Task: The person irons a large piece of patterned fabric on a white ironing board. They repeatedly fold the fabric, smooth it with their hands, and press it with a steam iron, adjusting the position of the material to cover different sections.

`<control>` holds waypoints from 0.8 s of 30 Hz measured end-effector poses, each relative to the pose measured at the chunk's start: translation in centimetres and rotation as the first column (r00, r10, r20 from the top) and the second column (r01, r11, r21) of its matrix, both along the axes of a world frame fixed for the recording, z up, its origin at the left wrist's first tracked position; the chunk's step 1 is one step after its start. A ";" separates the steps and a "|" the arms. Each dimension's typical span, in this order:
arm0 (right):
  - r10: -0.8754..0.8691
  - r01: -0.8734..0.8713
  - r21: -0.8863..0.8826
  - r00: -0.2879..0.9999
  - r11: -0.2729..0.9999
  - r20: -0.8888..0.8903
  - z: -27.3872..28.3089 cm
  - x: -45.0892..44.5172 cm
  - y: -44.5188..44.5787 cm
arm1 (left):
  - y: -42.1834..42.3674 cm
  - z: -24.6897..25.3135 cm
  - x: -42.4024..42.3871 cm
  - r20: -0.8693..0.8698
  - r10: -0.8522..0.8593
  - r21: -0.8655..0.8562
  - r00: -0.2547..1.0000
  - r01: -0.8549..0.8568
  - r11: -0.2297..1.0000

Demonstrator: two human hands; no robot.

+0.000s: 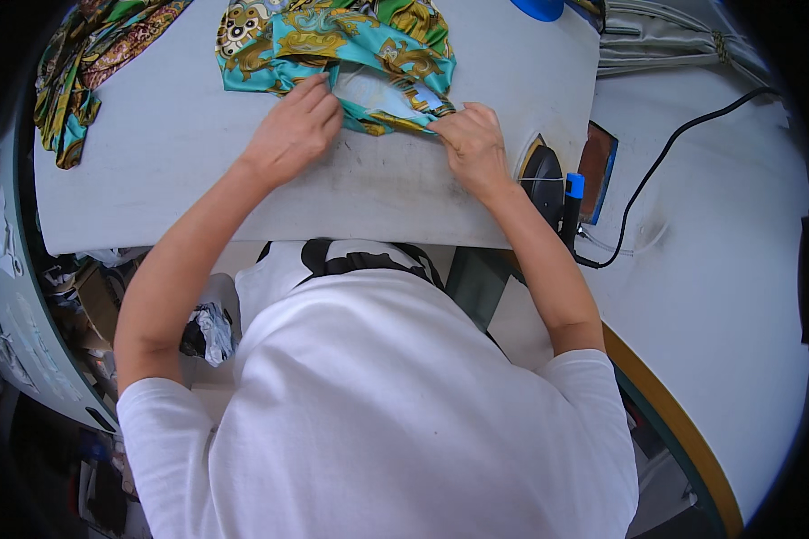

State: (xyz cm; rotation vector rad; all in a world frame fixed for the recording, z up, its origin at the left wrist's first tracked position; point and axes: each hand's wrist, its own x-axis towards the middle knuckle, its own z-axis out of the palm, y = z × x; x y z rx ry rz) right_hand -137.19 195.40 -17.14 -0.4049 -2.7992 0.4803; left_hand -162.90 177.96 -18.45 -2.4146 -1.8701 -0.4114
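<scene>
A shiny printed fabric piece (350, 40) in turquoise, gold and green lies on the pale padded table (243, 202) before me. Its near edge gapes, and whitish material with a small pale label (427, 96) shows inside the opening. My left hand (303, 121) pinches the edge at the left end of this gap. At the right end, my right hand (472, 141) grips the turquoise hem between thumb and fingers. Some fingertips are hidden in the folds.
Right of my right hand stands an electric iron (545, 182) with a black cable (674, 135), beside a reddish-brown pad (596, 172). More printed fabric (81, 94) lies at the far left. Folded silvery fabric (661, 37) and a blue object (539, 8) are at the upper right.
</scene>
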 end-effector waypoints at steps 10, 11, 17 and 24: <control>-0.004 0.002 0.025 0.998 1.000 0.064 -0.1 0.9 0.2 | -3.8 0.6 0.6 0.053 0.007 -0.076 0.999 -0.003 0.997; 0.004 -0.006 0.031 0.996 0.999 0.086 0.0 0.8 0.3 | -3.5 0.4 1.2 0.064 0.015 0.018 0.998 -0.016 1.000; -0.026 0.025 0.062 1.000 0.998 0.014 1.8 0.2 2.1 | -3.7 0.4 -0.7 0.004 0.118 -0.149 0.993 -0.116 0.982; 0.157 -0.152 -0.041 0.974 0.988 0.166 4.7 -0.3 0.4 | -10.7 9.5 -1.0 0.156 0.100 -0.322 0.983 -0.045 0.946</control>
